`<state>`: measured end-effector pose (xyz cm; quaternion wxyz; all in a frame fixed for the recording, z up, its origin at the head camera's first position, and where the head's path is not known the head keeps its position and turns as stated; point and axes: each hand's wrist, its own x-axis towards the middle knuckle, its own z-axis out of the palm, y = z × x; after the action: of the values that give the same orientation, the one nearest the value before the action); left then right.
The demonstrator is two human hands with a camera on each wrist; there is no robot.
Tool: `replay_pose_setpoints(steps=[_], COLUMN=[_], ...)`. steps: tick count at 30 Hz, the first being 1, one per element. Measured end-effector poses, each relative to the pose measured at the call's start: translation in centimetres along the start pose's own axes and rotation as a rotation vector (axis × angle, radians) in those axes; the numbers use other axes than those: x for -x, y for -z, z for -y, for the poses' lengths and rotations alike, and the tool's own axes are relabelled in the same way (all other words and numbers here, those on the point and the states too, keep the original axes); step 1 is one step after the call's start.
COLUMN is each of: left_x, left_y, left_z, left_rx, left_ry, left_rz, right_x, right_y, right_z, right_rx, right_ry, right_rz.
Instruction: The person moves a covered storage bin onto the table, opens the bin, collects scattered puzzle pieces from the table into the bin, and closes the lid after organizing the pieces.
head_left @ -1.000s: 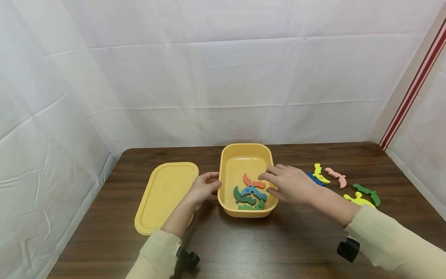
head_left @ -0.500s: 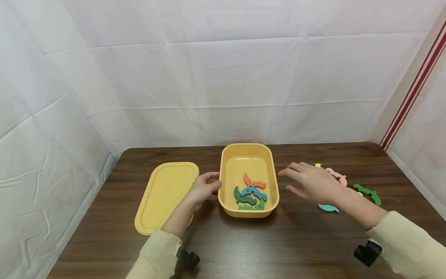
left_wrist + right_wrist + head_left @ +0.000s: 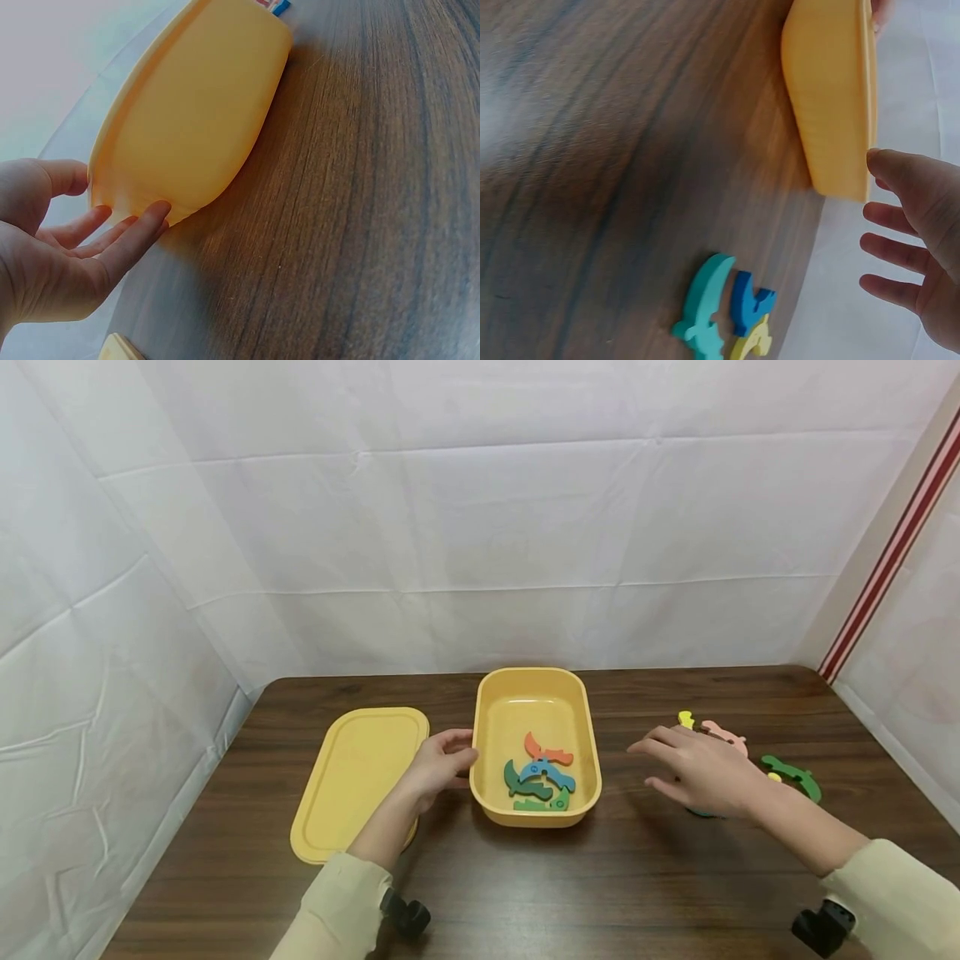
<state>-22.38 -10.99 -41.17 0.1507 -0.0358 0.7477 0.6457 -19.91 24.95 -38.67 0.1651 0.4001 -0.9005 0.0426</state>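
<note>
A yellow box (image 3: pixel 528 714) stands on the table, with several flat wooden-looking animal-shaped pieces in its near half. Among them are an orange piece (image 3: pixel 551 755), a blue piece (image 3: pixel 557 777) and green ones. At the box's left side, my left hand (image 3: pixel 435 767) touches the wall with loosely extended fingers. My right hand (image 3: pixel 701 768) hovers to the right of the box, fingers spread and holding nothing. Under and around it lie more pieces, partly hidden in the head view. The right wrist view shows a teal piece (image 3: pixel 705 304), a dark blue piece (image 3: pixel 745 303) and a yellow piece (image 3: pixel 754 341).
A flat yellow lid (image 3: pixel 358 789) lies left of the box, partly behind my left hand. On the right of the table are a pink piece (image 3: pixel 726 737) and a green piece (image 3: pixel 792 777). A white sheet (image 3: pixel 480 527) hangs behind the table.
My right hand has drawn back from over the box to the right, above the loose pieces. My left hand and the box have stayed in place.
</note>
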Motion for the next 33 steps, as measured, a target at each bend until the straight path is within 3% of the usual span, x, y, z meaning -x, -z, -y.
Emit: replay_pose_setpoints(steps=[23, 33], left_x=[0.0, 0.0], left_y=[0.0, 0.0], left_z=[-0.1, 0.0], left_rx=[-0.006, -0.002], left_ry=[0.006, 0.002], left_rz=[-0.003, -0.005], right_x=[5.2, 6.6], right_y=[-1.5, -1.8], right_z=[-1.4, -2.3], right_rx=[-0.032, -0.050], right_ry=[-0.106, -0.107], right_rz=[0.070, 0.100])
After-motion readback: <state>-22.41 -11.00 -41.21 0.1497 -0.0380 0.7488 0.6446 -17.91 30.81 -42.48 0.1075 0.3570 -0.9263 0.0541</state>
